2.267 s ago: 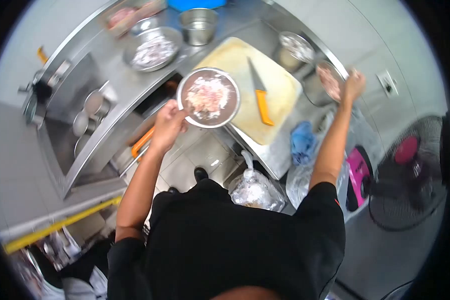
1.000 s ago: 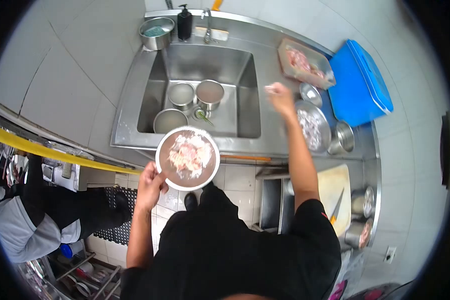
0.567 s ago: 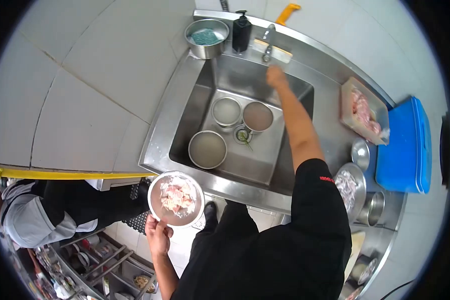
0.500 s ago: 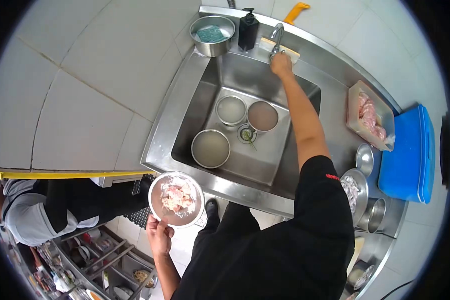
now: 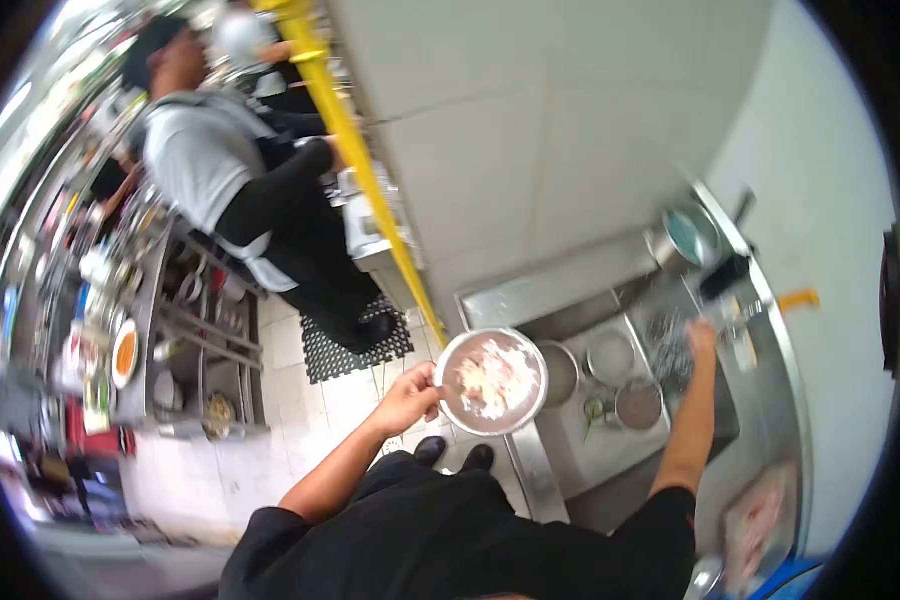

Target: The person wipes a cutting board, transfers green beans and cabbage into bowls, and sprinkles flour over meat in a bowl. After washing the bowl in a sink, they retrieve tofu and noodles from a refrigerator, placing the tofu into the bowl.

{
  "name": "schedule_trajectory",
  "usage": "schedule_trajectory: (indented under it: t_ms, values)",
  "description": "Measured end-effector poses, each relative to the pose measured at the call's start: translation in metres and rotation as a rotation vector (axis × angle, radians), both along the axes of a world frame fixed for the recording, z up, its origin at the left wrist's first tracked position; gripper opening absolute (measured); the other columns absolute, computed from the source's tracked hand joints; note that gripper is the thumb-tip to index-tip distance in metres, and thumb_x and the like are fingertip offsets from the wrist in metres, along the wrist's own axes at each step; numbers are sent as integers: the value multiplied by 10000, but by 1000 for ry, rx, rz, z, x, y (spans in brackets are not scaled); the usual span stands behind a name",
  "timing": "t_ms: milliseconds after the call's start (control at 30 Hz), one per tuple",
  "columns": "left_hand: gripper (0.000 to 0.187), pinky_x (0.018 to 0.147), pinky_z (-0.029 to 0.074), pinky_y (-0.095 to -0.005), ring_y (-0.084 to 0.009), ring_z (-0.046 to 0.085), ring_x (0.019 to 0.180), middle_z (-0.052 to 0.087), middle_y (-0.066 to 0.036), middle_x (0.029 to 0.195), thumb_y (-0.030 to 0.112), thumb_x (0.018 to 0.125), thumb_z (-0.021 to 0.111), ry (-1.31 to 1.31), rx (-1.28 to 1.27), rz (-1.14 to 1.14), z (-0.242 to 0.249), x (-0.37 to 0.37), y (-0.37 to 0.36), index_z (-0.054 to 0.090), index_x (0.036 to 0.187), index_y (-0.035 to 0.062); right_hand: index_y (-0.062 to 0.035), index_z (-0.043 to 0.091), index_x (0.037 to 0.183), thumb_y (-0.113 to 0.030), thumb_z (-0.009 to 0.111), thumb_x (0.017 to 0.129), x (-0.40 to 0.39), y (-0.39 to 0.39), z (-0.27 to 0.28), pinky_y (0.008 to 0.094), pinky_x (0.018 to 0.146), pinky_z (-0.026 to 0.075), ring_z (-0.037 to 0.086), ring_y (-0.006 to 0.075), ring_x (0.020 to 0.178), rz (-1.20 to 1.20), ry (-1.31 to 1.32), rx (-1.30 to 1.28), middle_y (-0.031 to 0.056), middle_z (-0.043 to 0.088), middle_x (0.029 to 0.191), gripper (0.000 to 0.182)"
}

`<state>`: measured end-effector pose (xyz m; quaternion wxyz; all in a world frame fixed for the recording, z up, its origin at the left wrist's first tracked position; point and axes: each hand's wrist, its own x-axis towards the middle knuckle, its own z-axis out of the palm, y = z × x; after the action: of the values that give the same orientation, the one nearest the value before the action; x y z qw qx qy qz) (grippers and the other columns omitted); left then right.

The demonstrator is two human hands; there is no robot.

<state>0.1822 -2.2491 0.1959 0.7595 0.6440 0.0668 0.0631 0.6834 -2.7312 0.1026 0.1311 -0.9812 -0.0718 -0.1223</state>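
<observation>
My left hand (image 5: 410, 398) grips the rim of a metal bowl (image 5: 455, 412) beside the sink's near corner. Inside the bowl lie pale pink, chopped-looking meat pieces (image 5: 495, 378) with white patches. Over the far side of the sink (image 5: 566, 452), my right hand (image 5: 703, 338) is smeared by motion, so its fingers cannot be made out. Pale streaks like splashing water (image 5: 670, 345) show next to it, near the blurred faucet (image 5: 755, 309). Down in the sink are three round containers, one with reddish liquid (image 5: 639, 404), and a green scrap (image 5: 594, 408) near the drain.
A pot with something blue-green (image 5: 688, 238), a black pump bottle (image 5: 725, 278) and a yellow handle (image 5: 798, 299) line the sink's back. A meat tray (image 5: 760, 520) stands right, near a blue bin (image 5: 800, 582). Left, a person (image 5: 205, 165) stands past a yellow rail (image 5: 355, 140).
The view has swung left toward the kitchen. My right hand has left the faucet and sits near the pale streaks. The bowl is now at the sink's edge, still in my left hand.
</observation>
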Motion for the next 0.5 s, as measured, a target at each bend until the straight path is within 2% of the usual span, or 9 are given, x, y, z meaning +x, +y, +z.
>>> schedule_trajectory:
  t_ms: [33, 67, 133, 167, 200, 300, 367, 400, 500]
  values:
    - [105, 442, 394, -206, -64, 470, 480, 518, -12, 677, 90, 850, 565, -4, -27, -14, 2, -5, -2, 478, 875, 38, -10, 594, 884, -250, 505, 789, -1, -5, 4, 386, 816, 437, 564, 291, 908, 95, -43, 267, 149, 620, 929, 273]
    - [105, 442, 394, -206, -64, 470, 480, 518, -12, 677, 90, 850, 565, -34, -48, 25, 1, -11, -3, 478, 875, 38, -10, 594, 884, -250, 505, 789, 4, -14, 12, 386, 816, 437, 564, 291, 908, 140, -66, 245, 149, 620, 929, 273]
    - [95, 424, 375, -210, -69, 463, 460, 517, -9, 658, 74, 852, 564, -34, -62, 24, 4, -22, -8, 474, 868, 47, -121, 511, 702, -185, 505, 809, 10, -36, 29, 271, 365, 345, 457, 135, 453, 20, 353, 995, 5, 470, 579, 125]
    - [95, 424, 375, -210, -69, 463, 460, 517, -9, 658, 74, 852, 564, 8, -76, 51, -5, 14, -5, 474, 868, 47, -128, 545, 728, -206, 543, 759, 18, -34, 19, 298, 467, 399, 511, 160, 541, -46, 420, 1162, 30, 520, 626, 84]
    - [93, 427, 379, -209, -69, 464, 462, 515, -8, 658, 77, 852, 565, 17, -65, 65, -10, 12, -2, 477, 864, 47, -135, 578, 754, -227, 580, 709, 11, -22, 19, 324, 569, 453, 564, 184, 630, -124, 472, 1331, 54, 569, 673, 103]
    - [90, 433, 386, -208, -70, 468, 469, 508, -5, 655, 78, 850, 566, 10, -76, 115, -20, 3, 4, 483, 856, 46, -123, 574, 759, -205, 575, 751, 3, -22, 44, 354, 562, 458, 567, 218, 654, -125, 723, 1432, 74, 575, 684, 83]
    - [87, 437, 389, -207, -70, 470, 473, 503, -3, 653, 77, 847, 566, -10, -102, 152, -22, -7, 6, 486, 851, 44, -115, 571, 761, -191, 571, 780, 6, -33, 63, 374, 557, 461, 569, 241, 670, -83, 1079, 1361, 87, 580, 691, 79]
    - [88, 440, 391, -207, -70, 473, 478, 499, -1, 651, 78, 843, 570, -3, -100, 159, -20, -7, 3, 488, 850, 45, -73, 577, 790, -84, 525, 800, -3, -17, 66, 335, 561, 469, 562, 216, 640, -202, 558, 1370, 69, 562, 663, 54]
    - [95, 441, 392, -208, -72, 476, 483, 495, 1, 650, 82, 834, 578, 1, -82, 206, -25, -20, 10, 491, 847, 47, -43, 576, 849, -139, 496, 832, 16, -22, 58, 358, 601, 470, 569, 247, 695, -187, 369, 1288, 105, 577, 741, 125]
